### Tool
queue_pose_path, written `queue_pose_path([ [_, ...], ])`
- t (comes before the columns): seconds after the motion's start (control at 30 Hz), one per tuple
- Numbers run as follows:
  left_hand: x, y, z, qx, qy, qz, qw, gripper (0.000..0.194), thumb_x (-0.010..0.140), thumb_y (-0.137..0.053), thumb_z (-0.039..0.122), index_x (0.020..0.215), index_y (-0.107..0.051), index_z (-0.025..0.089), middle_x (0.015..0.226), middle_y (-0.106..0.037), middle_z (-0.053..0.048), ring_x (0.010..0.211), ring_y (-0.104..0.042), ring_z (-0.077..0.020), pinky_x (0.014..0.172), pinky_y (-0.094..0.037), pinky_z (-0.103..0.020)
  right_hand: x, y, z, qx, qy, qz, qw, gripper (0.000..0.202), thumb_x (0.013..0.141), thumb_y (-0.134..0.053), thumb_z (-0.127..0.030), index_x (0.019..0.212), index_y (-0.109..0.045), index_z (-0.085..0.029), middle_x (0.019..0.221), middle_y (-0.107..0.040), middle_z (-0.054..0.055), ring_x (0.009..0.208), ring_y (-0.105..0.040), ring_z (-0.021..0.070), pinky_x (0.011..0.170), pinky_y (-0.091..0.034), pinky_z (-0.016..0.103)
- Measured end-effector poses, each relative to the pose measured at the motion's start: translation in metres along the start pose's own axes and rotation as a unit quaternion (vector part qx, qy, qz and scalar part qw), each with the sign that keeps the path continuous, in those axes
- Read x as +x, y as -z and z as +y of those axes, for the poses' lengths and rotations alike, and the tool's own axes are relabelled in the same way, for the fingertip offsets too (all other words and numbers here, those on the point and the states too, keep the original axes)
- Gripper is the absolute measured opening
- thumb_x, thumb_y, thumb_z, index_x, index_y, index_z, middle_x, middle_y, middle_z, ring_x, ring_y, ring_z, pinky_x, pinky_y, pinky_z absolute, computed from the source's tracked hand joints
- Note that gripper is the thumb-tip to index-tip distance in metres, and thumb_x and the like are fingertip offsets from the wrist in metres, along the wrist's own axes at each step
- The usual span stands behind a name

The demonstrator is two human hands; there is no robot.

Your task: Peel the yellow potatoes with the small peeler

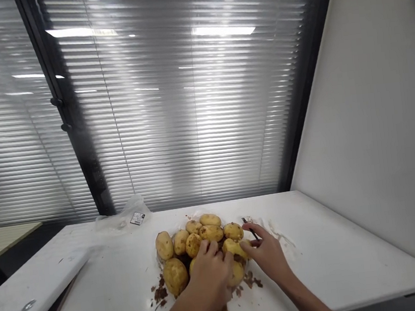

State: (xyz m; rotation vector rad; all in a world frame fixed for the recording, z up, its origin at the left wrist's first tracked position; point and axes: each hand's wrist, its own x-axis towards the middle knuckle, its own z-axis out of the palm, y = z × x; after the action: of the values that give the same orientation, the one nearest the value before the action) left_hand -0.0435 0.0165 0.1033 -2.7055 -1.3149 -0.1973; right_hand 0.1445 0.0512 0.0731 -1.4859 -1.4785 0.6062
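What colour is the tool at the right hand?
The tool looks black, best seen in the head view.

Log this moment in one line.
left hand: over potatoes | right hand: holds dark tool, at yellow potato | brown scraps: on table | clear bag: back left

No wording could be read anywhere. A white label [138,218] with dark printing stood on the clear plastic bag [119,222] near the back of the table [120,280], its marks too small and blurred to make out.
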Motion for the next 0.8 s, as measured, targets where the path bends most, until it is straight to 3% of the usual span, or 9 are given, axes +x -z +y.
queue_pose_path([
  [0.1,-0.006,0.010,-0.006,0.014,0.012,0.025,1.000,0.033,0.076,-0.060,0.029,0.107,-0.059,0.018,0.100,-0.067,-0.008,0.106,-0.053,-0.0270,0.102,-0.031,-0.045,-0.001,0.000,0.008,0.013,0.006,0.008,1.000,0.040,0.074,-0.062,-0.033,0.112,-0.063,-0.019,0.106,-0.072,0.006,0.069,-0.069,0.0208,0.067,-0.054,0.033],
  [0.17,-0.008,0.023,-0.015,0.022,0.057,0.053,0.997,0.036,0.077,-0.060,0.026,0.112,-0.057,0.020,0.109,-0.066,-0.007,0.111,-0.050,-0.0272,0.104,-0.027,-0.047,-0.007,-0.001,0.009,-0.004,0.012,0.013,1.000,0.042,0.076,-0.061,-0.035,0.115,-0.062,-0.019,0.092,-0.074,0.004,0.066,-0.069,0.0213,0.062,-0.054,0.032],
  [0.23,-0.002,0.035,-0.027,0.029,0.123,0.082,0.989,0.035,0.075,-0.062,0.026,0.109,-0.057,0.019,0.103,-0.066,-0.007,0.108,-0.050,-0.0273,0.100,-0.029,-0.045,-0.016,-0.005,0.006,-0.044,0.027,0.037,0.998,0.045,0.078,-0.060,-0.037,0.119,-0.062,-0.018,0.080,-0.074,0.003,0.064,-0.069,0.0224,0.060,-0.053,0.031],
  [0.37,0.027,0.044,-0.050,0.036,0.218,0.100,0.970,0.032,0.068,-0.069,0.030,0.094,-0.057,0.017,0.080,-0.063,-0.006,0.096,-0.052,-0.0279,0.089,-0.035,-0.043,-0.039,-0.026,-0.007,-0.135,0.094,0.133,0.977,0.048,0.080,-0.055,-0.035,0.124,-0.061,-0.016,0.109,-0.074,0.012,0.076,-0.071,0.0265,0.069,-0.055,0.036],
  [0.5,0.062,0.032,-0.065,0.032,0.249,0.072,0.965,0.034,0.077,-0.066,0.038,0.102,-0.057,0.016,0.087,-0.061,-0.004,0.101,-0.053,-0.0243,0.093,-0.038,-0.043,-0.059,-0.051,-0.004,-0.215,0.136,0.161,0.954,0.050,0.082,-0.054,-0.030,0.130,-0.056,-0.016,0.122,-0.069,0.014,0.079,-0.072,0.0286,0.068,-0.054,0.038],
  [0.6,0.080,0.023,-0.083,0.007,0.257,0.010,0.966,0.038,0.083,-0.063,0.048,0.104,-0.059,0.016,0.095,-0.061,-0.004,0.100,-0.056,-0.0221,0.094,-0.042,-0.047,-0.069,-0.060,0.008,-0.225,0.175,0.151,0.947,0.051,0.083,-0.056,-0.030,0.132,-0.054,-0.017,0.125,-0.068,0.014,0.080,-0.073,0.0283,0.066,-0.052,0.036],
  [0.8,0.095,0.021,-0.125,-0.082,0.165,-0.079,0.980,0.041,0.084,-0.065,0.046,0.113,-0.060,0.017,0.114,-0.061,-0.006,0.113,-0.054,-0.0255,0.101,-0.041,-0.052,-0.079,-0.063,0.019,-0.191,0.183,0.162,0.950,0.044,0.087,-0.049,-0.028,0.130,-0.053,-0.017,0.125,-0.069,0.015,0.097,-0.071,0.0326,0.072,-0.048,0.039],
])
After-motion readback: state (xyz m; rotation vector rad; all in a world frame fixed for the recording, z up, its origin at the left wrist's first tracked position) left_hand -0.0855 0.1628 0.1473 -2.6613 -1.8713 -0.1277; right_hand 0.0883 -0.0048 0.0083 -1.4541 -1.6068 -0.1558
